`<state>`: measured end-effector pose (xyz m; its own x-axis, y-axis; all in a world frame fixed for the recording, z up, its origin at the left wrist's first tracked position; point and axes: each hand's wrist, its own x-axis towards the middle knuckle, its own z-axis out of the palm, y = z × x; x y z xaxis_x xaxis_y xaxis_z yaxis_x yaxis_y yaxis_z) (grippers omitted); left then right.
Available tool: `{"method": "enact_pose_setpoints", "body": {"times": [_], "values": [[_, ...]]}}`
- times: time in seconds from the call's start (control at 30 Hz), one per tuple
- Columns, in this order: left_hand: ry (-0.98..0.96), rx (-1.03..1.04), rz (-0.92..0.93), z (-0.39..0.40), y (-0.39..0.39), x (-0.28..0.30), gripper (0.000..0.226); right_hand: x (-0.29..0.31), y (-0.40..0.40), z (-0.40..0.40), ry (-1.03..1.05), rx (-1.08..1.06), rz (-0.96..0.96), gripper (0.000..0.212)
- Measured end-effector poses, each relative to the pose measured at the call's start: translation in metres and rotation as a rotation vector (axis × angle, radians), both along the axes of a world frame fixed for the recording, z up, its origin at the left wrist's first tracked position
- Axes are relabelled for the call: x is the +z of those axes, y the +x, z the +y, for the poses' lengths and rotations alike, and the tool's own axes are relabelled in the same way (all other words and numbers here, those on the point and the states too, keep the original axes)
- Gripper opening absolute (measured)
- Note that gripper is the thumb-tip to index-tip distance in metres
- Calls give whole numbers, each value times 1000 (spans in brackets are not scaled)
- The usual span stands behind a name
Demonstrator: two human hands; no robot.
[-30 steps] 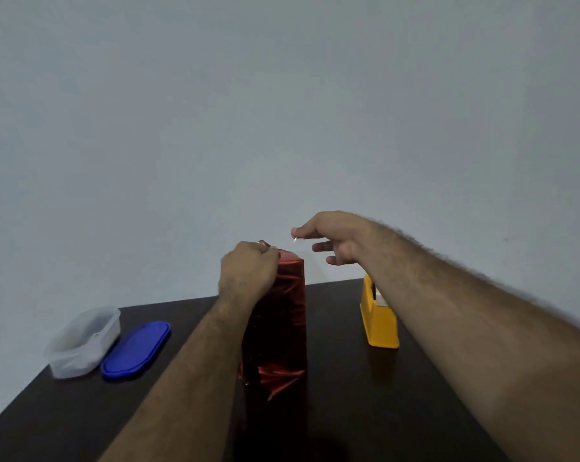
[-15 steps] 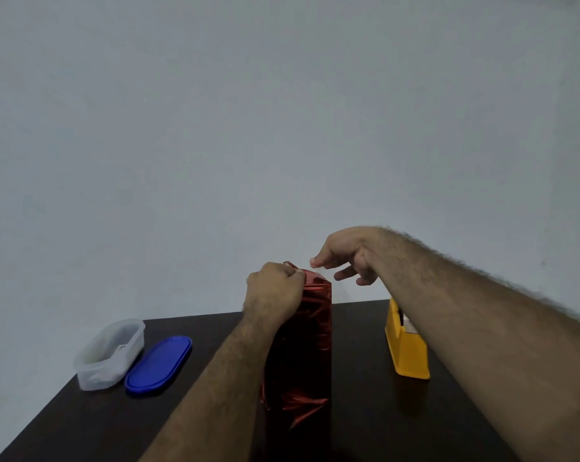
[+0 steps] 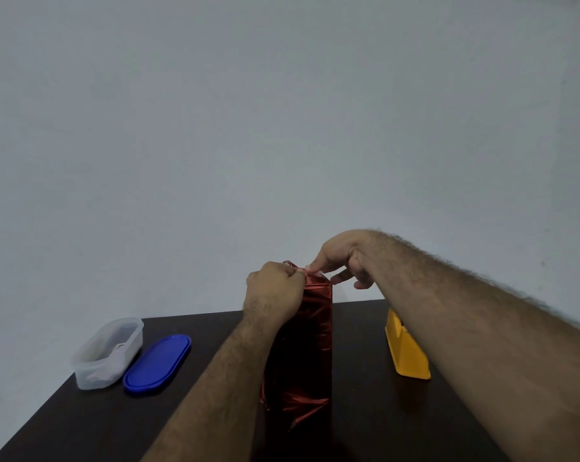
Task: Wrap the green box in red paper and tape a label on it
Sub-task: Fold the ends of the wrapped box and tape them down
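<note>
While the dark table point(image 3: 81, 418) stretches under both forearms, a tall box wrapped in shiny red paper point(image 3: 310, 345) stands upright near its middle, creased folds flaring at the base. To its right, well apart, sits a yellow tape dispenser point(image 3: 405, 351), partly hidden by the right forearm. Off to the left a clear plastic tub point(image 3: 106, 353) stands just beside a blue oval lid point(image 3: 156, 361) lying flat. At the box's top, the left hand point(image 3: 275, 291) is curled tight, gripping the gathered paper. The right hand point(image 3: 340, 261) pinches that same top edge with thumb and forefinger, its other fingers loosely spread behind.
</note>
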<state>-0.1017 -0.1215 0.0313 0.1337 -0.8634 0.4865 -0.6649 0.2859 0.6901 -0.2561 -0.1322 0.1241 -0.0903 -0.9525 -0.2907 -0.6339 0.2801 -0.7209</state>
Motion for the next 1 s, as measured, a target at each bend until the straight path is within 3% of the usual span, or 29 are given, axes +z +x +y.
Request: {"method": "enact_pose_setpoints", "body": {"times": [0.57,0.8,1.0], "values": [[-36,0,-22,4,-2,-1,40,-14,4,8,-133,4,-41,54],[-26,-7,-18,6,-3,1,34,-17,4,-1,-185,43,-37,36],[-51,-17,10,11,-4,0,32,-12,-1,-2,-110,7,-10,71]]}}
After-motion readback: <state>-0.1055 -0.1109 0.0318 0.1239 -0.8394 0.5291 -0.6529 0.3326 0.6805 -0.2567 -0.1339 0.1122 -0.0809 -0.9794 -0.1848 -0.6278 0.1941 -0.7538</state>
